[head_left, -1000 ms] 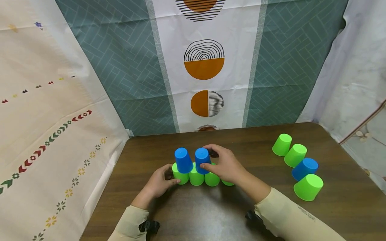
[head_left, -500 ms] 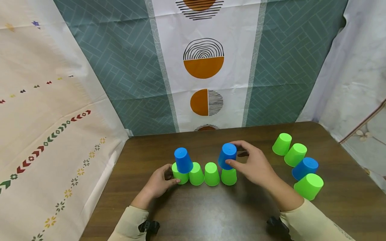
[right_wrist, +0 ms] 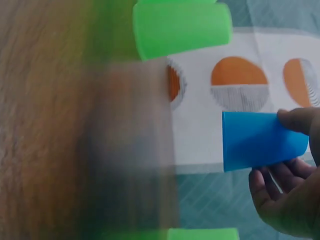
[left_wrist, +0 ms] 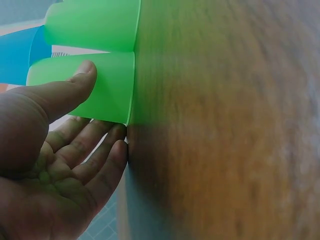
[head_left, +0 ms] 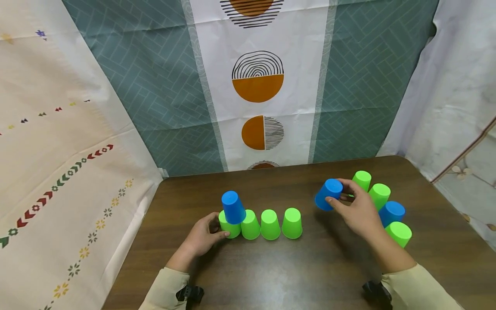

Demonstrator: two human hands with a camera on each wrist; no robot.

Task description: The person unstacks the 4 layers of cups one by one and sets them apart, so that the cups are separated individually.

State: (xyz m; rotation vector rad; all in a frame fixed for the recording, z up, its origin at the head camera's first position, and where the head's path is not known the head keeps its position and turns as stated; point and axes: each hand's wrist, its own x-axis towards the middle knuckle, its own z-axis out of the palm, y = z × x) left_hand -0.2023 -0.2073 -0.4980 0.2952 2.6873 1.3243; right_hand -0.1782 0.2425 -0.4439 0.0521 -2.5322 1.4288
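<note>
A short row of upside-down green cups point(head_left: 270, 224) stands on the table. On top of the leftmost green cup point(head_left: 228, 230) and its neighbour sits an upside-down blue cup point(head_left: 233, 206). My left hand point(head_left: 203, 234) holds that leftmost green cup low at its side; in the left wrist view the thumb lies across its wall point(left_wrist: 112, 85) and the fingertips touch near its rim. My right hand point(head_left: 358, 209) grips another blue cup point(head_left: 328, 194) in the air, right of the row, slightly tilted. In the right wrist view thumb and fingers pinch this blue cup point(right_wrist: 255, 140) near its base.
Along the table's right side stands a slanting line of upside-down cups: green cups point(head_left: 379, 194) with a blue cup point(head_left: 392, 213) among them, partly behind my right hand. The brown table point(head_left: 248, 271) ends at a patterned cloth point(head_left: 259, 86) at the back.
My right hand has lifted the right-hand blue cup off the green row and carried it rightward, past the row's end. My left hand stays at the leftmost green cup.
</note>
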